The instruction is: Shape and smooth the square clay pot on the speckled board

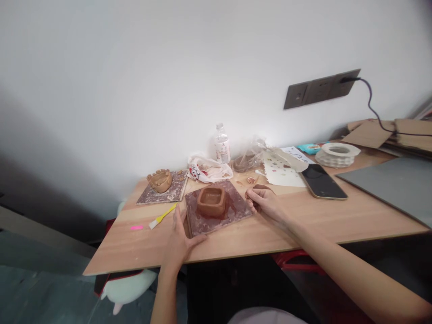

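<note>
A square brown clay bowl (pixel 211 202) sits on a dark, stained board (pixel 236 211) near the table's front. My left hand (pixel 180 238) is at the board's front left corner, its thumb and fingers spread along the two edges. Beside the board's right edge is my right hand (pixel 261 201), with its fingers curled into a pinch. Whatever lies between those fingertips is too small to make out. A yellow brush (pixel 163 216) with pale bristles lies left of my left hand, and a pink strip (pixel 137 227) is close to it.
A second clay bowl (pixel 159 181) with a lumpy rim stands on another board (pixel 145 196). Behind are a plastic bottle (pixel 222 146), a white bag (pixel 211 171) and a clear bag (pixel 253 155). To the right lie a phone (pixel 323 181), papers (pixel 281 173), white rings (pixel 337 155) and a grey panel (pixel 391 184).
</note>
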`<state>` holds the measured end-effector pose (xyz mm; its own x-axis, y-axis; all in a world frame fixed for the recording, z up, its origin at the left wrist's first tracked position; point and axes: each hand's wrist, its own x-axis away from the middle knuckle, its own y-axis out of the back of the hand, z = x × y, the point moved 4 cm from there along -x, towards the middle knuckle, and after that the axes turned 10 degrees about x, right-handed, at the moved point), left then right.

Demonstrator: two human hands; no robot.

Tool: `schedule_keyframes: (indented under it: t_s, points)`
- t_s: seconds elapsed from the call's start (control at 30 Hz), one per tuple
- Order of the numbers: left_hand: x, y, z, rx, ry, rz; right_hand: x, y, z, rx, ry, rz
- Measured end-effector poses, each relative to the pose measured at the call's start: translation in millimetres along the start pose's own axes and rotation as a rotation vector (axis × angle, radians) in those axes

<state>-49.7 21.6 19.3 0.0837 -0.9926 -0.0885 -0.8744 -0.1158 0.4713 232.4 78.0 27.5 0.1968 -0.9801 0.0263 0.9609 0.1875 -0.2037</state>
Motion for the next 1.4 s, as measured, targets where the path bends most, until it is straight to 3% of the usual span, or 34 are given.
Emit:
schedule_keyframes:
  t_s: [1.0,1.3,1.4]
  points:
    - [0.4,0.8,0.4,0.019,-0.015,0.017,4.5,-6.1,-3.7,0.250,0.017,0.031]
    - [0.6,-0.5,-0.1,0.010,0.007,0.033,8.2,-13.2,1.2,0.453,0.135,0.067]
    - [0.8,-0.1,-1.0,0.014,-0.005,0.028,10.9,-16.2,2.5,0.554,0.262,0.015]
